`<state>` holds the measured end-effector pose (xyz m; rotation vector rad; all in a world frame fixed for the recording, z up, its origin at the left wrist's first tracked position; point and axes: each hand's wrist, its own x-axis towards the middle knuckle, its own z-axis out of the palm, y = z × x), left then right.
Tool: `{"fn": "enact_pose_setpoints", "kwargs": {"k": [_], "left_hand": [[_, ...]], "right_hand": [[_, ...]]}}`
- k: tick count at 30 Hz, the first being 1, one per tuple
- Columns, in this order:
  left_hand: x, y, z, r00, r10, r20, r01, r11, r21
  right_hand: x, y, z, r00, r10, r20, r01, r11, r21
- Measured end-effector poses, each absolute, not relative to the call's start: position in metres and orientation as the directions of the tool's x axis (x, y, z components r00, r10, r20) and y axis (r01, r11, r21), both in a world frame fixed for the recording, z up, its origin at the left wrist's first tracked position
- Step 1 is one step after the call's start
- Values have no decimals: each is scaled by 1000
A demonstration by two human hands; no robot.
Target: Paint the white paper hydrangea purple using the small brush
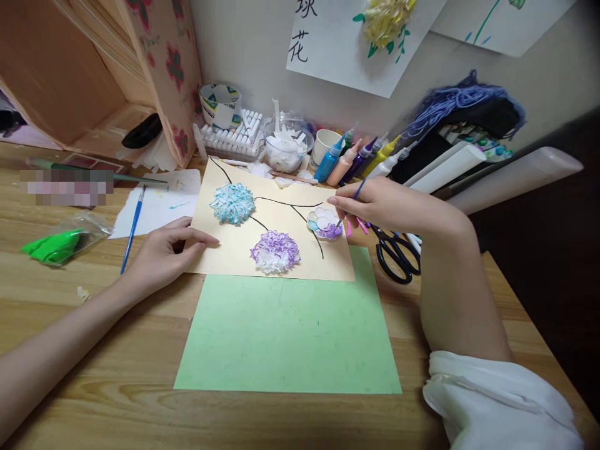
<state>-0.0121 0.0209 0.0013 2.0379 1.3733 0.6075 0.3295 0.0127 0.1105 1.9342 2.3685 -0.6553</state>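
Note:
A thin blue paintbrush (359, 190) is pinched in my right hand (375, 203), its tip down in the purple paint of a small flower-shaped palette (322, 220). That palette rests on the right part of a cream paper sheet (225, 256), which has black branch lines. My left hand (173, 250) lies on the sheet's left edge, fingers stretched, holding nothing. Glued-looking ruffled flowers sit on the sheet: a blue-and-white one (233, 204) at upper left and a purple-and-white one (275, 251) at lower middle, whose lower part is white.
Under the cream sheet lies green paper (290, 337). Black-handled scissors (396, 253) are to its right. Behind stand paint bottles (330, 159), a tub of white paper scraps (285, 147) and markers (239, 134). Another blue brush (134, 228) and a green packet (56, 245) lie left.

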Motion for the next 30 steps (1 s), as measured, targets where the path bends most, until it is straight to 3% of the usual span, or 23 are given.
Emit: {"fn": "enact_pose_setpoints", "kwargs": {"k": [5, 9, 16, 25, 30], "left_hand": [[-10, 19, 6, 342, 939, 22, 669, -260, 697], [-11, 20, 5, 346, 938, 22, 650, -256, 716], [-11, 20, 4, 354, 933, 62, 633, -288, 719], [-9, 19, 6, 343, 938, 55, 628, -272, 729], [-10, 19, 2, 344, 936, 74, 623, -286, 728]], "right_hand": [[323, 0, 120, -334, 943, -9, 812, 282, -510], [305, -9, 119, -542, 839, 52, 614, 437, -658], [283, -12, 107, -666, 737, 118, 568, 603, -560], [282, -10, 100, -684, 725, 79, 577, 604, -550], [284, -10, 104, -670, 732, 125, 571, 615, -544]]}}
